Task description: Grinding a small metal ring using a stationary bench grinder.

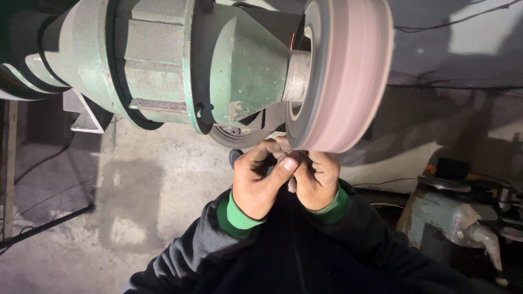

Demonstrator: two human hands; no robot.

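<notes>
A big green motor housing [163, 65] of a bench grinder fills the upper left, its grey shaft running into a wide pinkish grinding wheel [348, 76] whose surface looks blurred. Below lies a dusty concrete floor [136, 207], with a second pale green machine [452, 218] at the lower right. The person's dark sleeves with green cuffs [237, 218] reach up from the bottom edge. The left hand [261, 179] and right hand [316, 177] press together just under the wheel's lower rim, both clenched around a small grey workpiece [292, 184], mostly hidden between the fingers, held close against the wheel.
</notes>
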